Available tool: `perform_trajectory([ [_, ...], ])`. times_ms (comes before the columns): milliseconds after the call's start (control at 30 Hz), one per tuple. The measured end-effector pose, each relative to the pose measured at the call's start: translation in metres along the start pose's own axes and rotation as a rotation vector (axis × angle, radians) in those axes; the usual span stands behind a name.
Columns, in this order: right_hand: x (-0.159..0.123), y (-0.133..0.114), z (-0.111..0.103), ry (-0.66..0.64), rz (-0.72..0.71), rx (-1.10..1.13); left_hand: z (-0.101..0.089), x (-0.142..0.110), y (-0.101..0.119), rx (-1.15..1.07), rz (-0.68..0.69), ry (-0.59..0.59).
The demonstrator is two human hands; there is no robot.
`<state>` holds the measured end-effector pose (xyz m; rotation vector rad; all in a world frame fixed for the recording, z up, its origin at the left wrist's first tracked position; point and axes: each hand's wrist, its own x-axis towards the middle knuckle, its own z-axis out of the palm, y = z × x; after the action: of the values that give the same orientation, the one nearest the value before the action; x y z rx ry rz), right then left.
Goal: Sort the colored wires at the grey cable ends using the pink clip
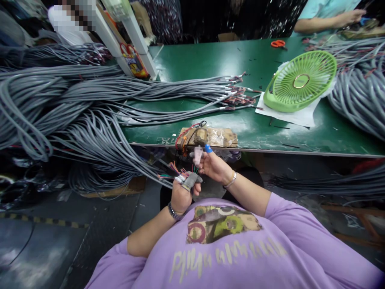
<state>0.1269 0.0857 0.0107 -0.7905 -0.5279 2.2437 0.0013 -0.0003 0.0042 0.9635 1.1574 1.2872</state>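
Note:
My left hand (182, 196) is closed around the end of a grey cable (164, 182), with grey covers on some of its fingers. Thin coloured wires (173, 167) fan out from the cable ends at this hand. Just to the right, my right hand (214, 165) has its fingers drawn together at the tips of a few thin wires (195, 168). A blue cover sits on one of its fingers and whitish covers on others. Behind both hands, at the table edge, lies a taped wooden block (221, 137) with red and black leads.
Bundles of grey cables (99, 92) lie across the left of the green table (180, 60), some hanging over the edge. A green fan (300, 82) stands on white paper. Orange-handled scissors (278, 43) lie farther back. A co-worker's arm (325, 23) is at upper right, near more coiled cables (357, 92).

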Motion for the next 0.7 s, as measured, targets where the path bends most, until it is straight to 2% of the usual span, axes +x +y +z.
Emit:
perform_trajectory([
  [100,-0.001,0.001,0.001,-0.028,-0.054,-0.058,-0.001,-0.003,0.001,-0.026,0.005,0.022],
  [233,-0.003,0.005,0.001,0.026,-0.183,-0.131,0.000,0.000,0.002,-0.045,0.002,0.068],
  [367,0.000,0.007,-0.003,0.032,-0.176,-0.126,0.001,0.005,0.002,-0.049,0.001,0.099],
  [467,0.006,0.010,-0.006,0.051,-0.229,-0.176,0.002,0.007,0.001,-0.060,0.002,0.101],
  [633,0.011,0.016,-0.007,0.232,-0.480,-0.297,0.004,0.007,0.002,-0.040,0.001,0.105],
  [700,0.011,0.017,-0.006,0.260,-0.507,-0.316,0.004,0.008,0.002,-0.023,-0.002,0.106],
])
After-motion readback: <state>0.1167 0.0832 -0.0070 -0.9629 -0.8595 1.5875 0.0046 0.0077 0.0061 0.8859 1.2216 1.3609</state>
